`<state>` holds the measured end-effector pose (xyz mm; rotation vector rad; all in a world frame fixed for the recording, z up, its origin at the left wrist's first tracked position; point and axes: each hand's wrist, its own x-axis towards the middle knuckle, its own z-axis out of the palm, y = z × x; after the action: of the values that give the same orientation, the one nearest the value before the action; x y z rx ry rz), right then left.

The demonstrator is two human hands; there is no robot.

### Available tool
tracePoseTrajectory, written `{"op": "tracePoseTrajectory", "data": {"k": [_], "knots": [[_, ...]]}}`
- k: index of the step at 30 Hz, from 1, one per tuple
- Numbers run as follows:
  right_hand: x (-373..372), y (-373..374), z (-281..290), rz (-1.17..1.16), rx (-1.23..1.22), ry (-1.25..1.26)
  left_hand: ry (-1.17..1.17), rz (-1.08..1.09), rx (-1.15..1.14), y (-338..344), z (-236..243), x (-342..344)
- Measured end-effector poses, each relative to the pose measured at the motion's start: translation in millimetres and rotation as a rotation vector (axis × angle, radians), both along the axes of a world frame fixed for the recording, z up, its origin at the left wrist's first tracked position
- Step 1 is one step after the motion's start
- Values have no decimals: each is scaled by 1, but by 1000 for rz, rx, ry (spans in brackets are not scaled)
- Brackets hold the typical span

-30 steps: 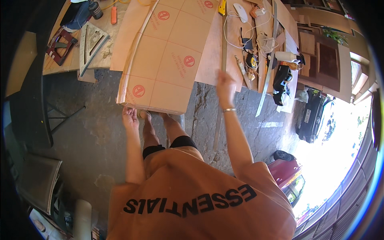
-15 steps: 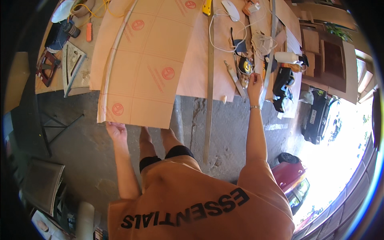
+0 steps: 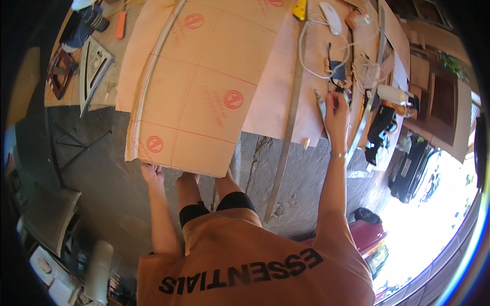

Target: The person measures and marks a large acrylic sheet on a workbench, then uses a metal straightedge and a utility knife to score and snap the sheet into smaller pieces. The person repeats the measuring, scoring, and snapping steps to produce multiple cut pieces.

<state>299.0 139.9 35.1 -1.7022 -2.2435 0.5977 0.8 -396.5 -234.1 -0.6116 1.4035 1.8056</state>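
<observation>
A large flat sheet (image 3: 196, 117) faced in brown paper with red round marks and a red grid juts over the table's near edge. My left hand (image 3: 152, 173) grips its near left corner from below, the fingers partly hidden under it. At the right, my right hand (image 3: 337, 115) is over a cluster of small tools, its fingers closed. Whatever they hold, if anything, cannot be made out. A dark object shows at its fingertips, and a slim metal tool (image 3: 320, 104) lies beside it. The tape measure seen earlier is now hidden around that hand.
A long metal straightedge (image 3: 290, 122) sticks out past the table edge. Further right lie a white cable (image 3: 302, 48), a white mouse (image 3: 331, 18), a yellow-handled tool (image 3: 299, 9) and a white bottle (image 3: 393, 94). Triangular metal frame (image 3: 93, 66) and orange-handled tool (image 3: 120, 25) lie left.
The view has shifted, so the table and sheet sit differently in the picture. My right hand has moved further in over the small tools, covering the tape measure's place. My left hand keeps the sheet's corner.
</observation>
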Motion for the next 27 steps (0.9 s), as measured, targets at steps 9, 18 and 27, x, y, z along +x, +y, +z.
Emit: {"op": "tracePoseTrajectory", "data": {"k": [9, 18, 27], "knots": [[-149, 166, -64, 430, 574, -12, 217, -35, -456, 3, 57, 7], [-178, 343, -110, 807, 864, -1189, 238, 11, 414, 63, 125, 3], [-132, -32, 11, 507, -213, 345, 236, -117, 290, 51, 131, -15]]}}
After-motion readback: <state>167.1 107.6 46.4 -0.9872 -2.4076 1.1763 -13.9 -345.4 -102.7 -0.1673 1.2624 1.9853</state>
